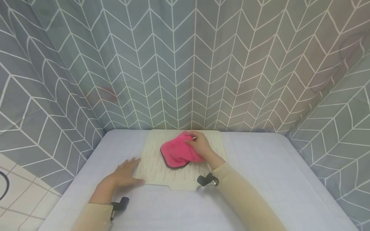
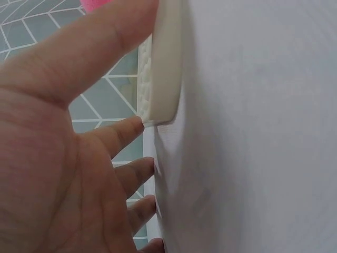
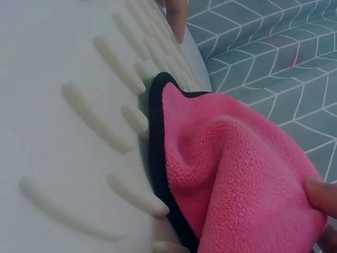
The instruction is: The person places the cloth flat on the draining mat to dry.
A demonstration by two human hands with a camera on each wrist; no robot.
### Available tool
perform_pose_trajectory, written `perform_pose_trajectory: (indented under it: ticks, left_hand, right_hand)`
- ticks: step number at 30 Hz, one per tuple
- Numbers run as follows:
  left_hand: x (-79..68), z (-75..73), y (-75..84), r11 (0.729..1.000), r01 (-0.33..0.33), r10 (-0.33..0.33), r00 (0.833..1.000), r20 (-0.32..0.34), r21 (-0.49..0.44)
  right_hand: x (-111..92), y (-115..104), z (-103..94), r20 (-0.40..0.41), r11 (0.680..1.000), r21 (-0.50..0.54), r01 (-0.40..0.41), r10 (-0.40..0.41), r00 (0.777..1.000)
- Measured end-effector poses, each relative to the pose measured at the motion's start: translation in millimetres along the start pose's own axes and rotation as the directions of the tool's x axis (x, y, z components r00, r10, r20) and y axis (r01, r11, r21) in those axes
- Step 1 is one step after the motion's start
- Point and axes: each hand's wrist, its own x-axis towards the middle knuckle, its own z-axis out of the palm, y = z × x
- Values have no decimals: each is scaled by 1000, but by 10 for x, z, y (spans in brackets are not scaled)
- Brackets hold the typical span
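Observation:
A cream ridged mat (image 1: 156, 166) lies flat on the white-covered table. Over its middle is a pink plush cloth (image 1: 176, 150) with a dark border, bunched into folds. My right hand (image 1: 200, 144) pinches the cloth's upper right part between thumb and fingers; in the right wrist view only the thumb (image 3: 322, 196) and a bit of finger show at the edge. With fingers spread, my left hand (image 1: 125, 175) touches the mat's near left corner. In the left wrist view its thumb lies along the thick mat edge (image 2: 166, 79), and the other fingertips reach down beside the corner.
The white-covered table (image 1: 260, 173) extends on both sides of the mat. A grey curtain (image 1: 185, 64) with white chevron lines hangs behind it and along both sides. White tiles (image 1: 20, 195) show at lower left. A black wrist camera (image 1: 208, 179) sits at each sleeve.

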Motion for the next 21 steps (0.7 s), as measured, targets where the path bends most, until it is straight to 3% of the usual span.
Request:
perform_pose_trajectory:
  ticks: [10, 21]
  left_hand:
    - [16, 32, -11, 1000, 3, -3, 1000, 6, 9]
    - [-7, -12, 22, 1000, 4, -4, 1000, 13, -3]
  right_hand:
    - [-24, 84, -43, 86, 997, -46, -69, 73, 994]
    - [0, 46, -294, 184, 997, 62, 39, -49, 982]
